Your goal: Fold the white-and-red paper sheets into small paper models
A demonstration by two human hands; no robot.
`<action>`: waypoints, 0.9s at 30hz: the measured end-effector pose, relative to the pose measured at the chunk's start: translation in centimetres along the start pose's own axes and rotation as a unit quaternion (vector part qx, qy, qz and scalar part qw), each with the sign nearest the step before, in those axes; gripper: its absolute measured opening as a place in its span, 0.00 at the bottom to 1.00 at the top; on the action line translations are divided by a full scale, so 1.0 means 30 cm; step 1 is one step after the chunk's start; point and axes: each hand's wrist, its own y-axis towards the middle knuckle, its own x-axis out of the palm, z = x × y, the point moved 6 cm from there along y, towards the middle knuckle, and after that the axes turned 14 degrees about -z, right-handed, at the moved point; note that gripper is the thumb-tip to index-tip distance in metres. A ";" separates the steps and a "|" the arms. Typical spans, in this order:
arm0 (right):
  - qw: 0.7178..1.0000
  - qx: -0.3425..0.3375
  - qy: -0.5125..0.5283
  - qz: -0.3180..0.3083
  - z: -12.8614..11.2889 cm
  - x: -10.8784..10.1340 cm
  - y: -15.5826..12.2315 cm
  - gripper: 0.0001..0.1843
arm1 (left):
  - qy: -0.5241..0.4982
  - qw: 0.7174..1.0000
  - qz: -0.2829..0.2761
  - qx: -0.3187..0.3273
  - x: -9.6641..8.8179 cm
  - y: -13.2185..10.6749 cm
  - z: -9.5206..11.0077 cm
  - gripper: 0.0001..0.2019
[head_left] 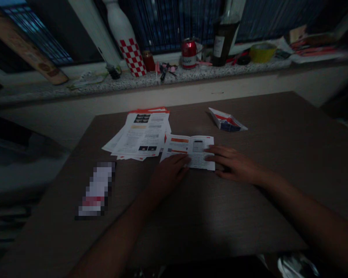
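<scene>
A printed sheet of paper [195, 154] lies on the brown table, with a crease down its middle and orange blocks of print. My left hand [171, 168] rests on its lower left part, the fingers stretched out over the page. On the right edge of the same sheet lie the spread fingertips of my right hand [232, 164]. Neither hand is closed around anything. Beyond the right hand sits a folded paper boat [226, 121] in white, red and blue. To the left, a loose stack of printed sheets [145, 131] touches or nearly touches the sheet.
A phone [97, 189], its screen blurred out, lies on the left of the table [208, 220]. Along the granite windowsill [95, 87] stand a red-and-white checkered bottle [130, 50], a red can [189, 54], a dark bottle [223, 42] and a yellow roll [262, 53].
</scene>
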 end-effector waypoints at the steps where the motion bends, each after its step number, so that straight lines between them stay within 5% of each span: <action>1: 1.000 0.000 0.001 0.004 0.003 -0.003 0.000 0.25 | 0.001 1.000 0.001 0.003 0.002 0.000 0.001 0.19; 6: 0.999 -0.004 0.032 0.027 0.009 -0.017 0.005 0.10 | 0.001 1.000 0.000 0.027 0.016 -0.006 0.013 0.20; 16: 0.986 0.110 0.088 0.095 0.038 -0.019 0.006 0.11 | -0.023 0.994 -0.051 0.096 0.041 -0.011 0.089 0.19; 27: 0.985 0.137 0.037 0.098 0.027 -0.004 0.092 0.10 | -0.027 0.990 -0.066 0.121 0.060 -0.013 0.130 0.18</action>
